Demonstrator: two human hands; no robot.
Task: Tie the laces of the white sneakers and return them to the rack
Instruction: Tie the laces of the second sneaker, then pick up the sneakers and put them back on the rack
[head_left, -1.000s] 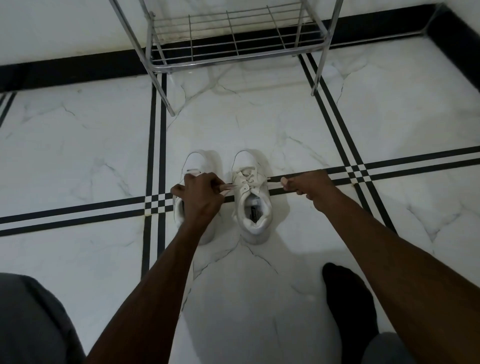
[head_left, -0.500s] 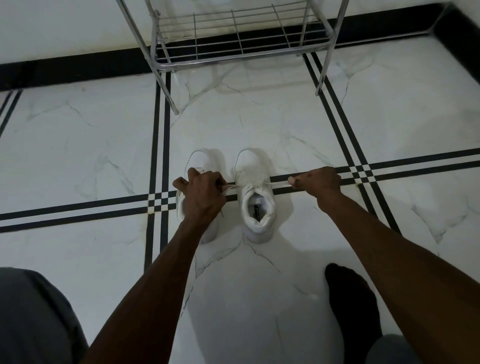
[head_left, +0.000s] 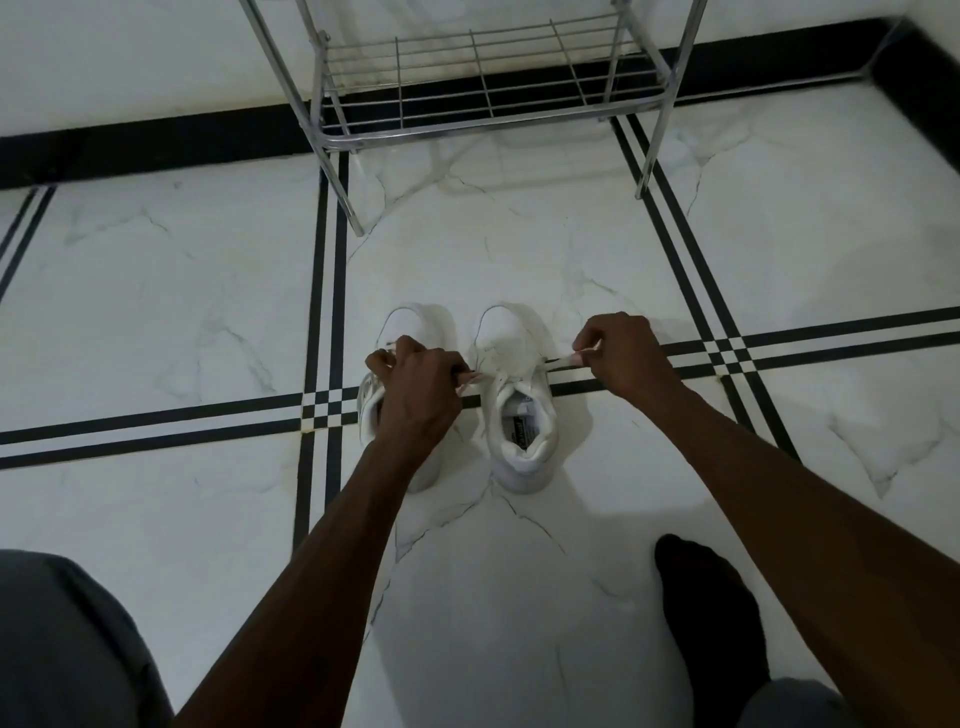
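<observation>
Two white sneakers stand side by side on the floor, toes pointing away from me. The right sneaker (head_left: 519, 410) is fully visible; its white lace (head_left: 558, 362) runs out taut to both sides. My left hand (head_left: 421, 389) pinches the left lace end and covers much of the left sneaker (head_left: 415, 325). My right hand (head_left: 621, 353) pinches the other end just right of the right sneaker. The metal wire rack (head_left: 488, 78) stands beyond the shoes against the wall, its bottom shelf bare.
The floor is white marble tile (head_left: 156, 312) with black stripe lines. The rack's legs (head_left: 343, 192) stand on the floor ahead. My black-socked foot (head_left: 711, 613) rests at the lower right, and grey trouser fabric (head_left: 62, 644) shows at the lower left.
My hands have drawn the lace ends outward, and my right hand has lifted slightly with the lace end showing between its fingers. The view has shifted a little.
</observation>
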